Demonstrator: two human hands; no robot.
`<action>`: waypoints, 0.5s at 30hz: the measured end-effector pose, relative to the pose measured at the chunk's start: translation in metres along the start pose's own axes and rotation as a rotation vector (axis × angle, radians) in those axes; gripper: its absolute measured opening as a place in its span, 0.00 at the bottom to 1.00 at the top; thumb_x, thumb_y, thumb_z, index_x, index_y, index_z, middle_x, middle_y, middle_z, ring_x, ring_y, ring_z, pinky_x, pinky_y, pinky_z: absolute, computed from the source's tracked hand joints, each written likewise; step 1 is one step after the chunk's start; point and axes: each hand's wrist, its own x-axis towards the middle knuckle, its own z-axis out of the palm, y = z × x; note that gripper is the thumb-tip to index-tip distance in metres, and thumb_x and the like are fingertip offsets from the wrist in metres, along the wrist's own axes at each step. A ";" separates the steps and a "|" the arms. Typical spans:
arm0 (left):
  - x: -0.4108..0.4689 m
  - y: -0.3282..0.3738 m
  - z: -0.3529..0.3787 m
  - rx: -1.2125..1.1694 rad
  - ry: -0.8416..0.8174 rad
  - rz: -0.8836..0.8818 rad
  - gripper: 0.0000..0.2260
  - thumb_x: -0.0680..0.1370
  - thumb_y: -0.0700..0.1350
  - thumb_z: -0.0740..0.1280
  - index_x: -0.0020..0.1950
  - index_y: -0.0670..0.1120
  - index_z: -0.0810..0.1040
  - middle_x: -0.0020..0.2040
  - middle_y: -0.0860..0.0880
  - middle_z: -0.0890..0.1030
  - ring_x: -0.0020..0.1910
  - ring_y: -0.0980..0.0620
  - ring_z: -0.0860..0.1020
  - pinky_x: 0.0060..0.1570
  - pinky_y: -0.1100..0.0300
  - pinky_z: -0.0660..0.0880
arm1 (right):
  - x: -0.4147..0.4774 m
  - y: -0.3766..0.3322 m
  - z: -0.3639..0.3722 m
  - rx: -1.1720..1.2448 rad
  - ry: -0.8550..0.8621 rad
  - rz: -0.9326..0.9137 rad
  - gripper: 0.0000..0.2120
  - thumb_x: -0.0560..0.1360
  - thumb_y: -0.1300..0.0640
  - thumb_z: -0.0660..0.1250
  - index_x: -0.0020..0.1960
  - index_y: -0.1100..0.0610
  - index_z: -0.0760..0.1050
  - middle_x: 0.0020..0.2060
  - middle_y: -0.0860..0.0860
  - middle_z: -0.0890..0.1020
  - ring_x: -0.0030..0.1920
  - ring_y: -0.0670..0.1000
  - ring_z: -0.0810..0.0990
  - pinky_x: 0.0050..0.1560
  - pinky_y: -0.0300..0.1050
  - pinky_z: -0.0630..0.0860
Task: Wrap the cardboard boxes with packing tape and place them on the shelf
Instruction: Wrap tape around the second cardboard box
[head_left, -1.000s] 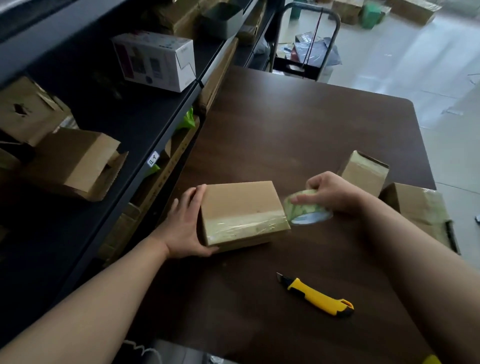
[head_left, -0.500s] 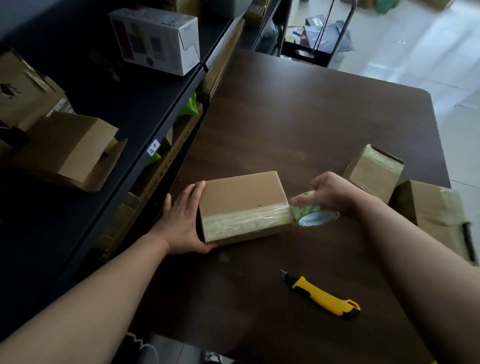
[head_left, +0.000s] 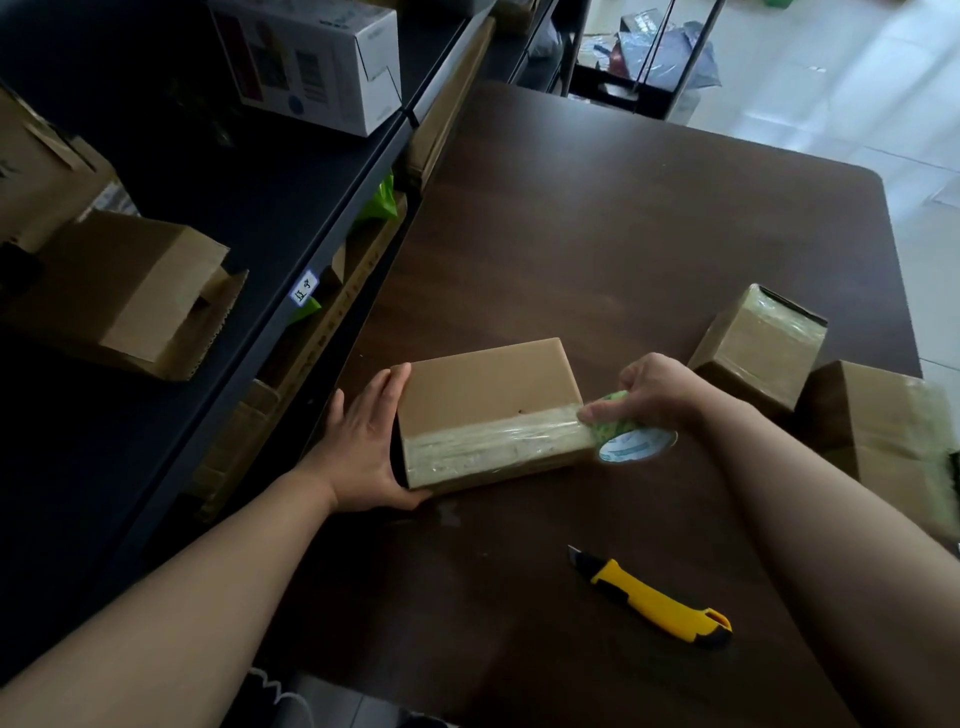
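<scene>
Green tape roll (head_left: 631, 444) in right hand (head_left: 657, 392) now touches the box (head_left: 483, 384).

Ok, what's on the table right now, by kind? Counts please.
Cardboard boxes: 3 (box being taped, smaller box to its right, box at the far right)
Tape roll: 1
Utility knife: 1
Total: 5

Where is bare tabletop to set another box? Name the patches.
Bare: the far half of the table beyond the box; the near patch between left hand and utility knife. Crowded: right edge, two taped boxes behind the right hand and tape roll.
</scene>
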 end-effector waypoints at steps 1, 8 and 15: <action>0.000 -0.001 0.001 -0.002 0.000 0.000 0.65 0.56 0.70 0.73 0.71 0.60 0.23 0.79 0.50 0.39 0.77 0.52 0.39 0.72 0.42 0.32 | 0.002 0.001 0.002 0.013 -0.005 0.000 0.28 0.53 0.33 0.80 0.28 0.54 0.73 0.23 0.43 0.75 0.30 0.45 0.75 0.29 0.40 0.68; 0.008 0.008 -0.013 0.087 -0.055 -0.059 0.61 0.64 0.61 0.75 0.68 0.62 0.21 0.77 0.52 0.32 0.77 0.51 0.35 0.73 0.39 0.36 | -0.005 0.014 0.022 0.217 -0.032 0.059 0.27 0.55 0.34 0.79 0.31 0.57 0.77 0.24 0.46 0.74 0.28 0.45 0.73 0.29 0.40 0.68; 0.014 0.075 0.004 0.155 0.223 -0.093 0.34 0.79 0.58 0.51 0.78 0.48 0.38 0.79 0.45 0.38 0.77 0.47 0.35 0.72 0.43 0.33 | -0.035 -0.003 0.085 0.395 0.132 0.010 0.23 0.72 0.40 0.72 0.30 0.58 0.74 0.20 0.46 0.67 0.20 0.43 0.63 0.26 0.42 0.60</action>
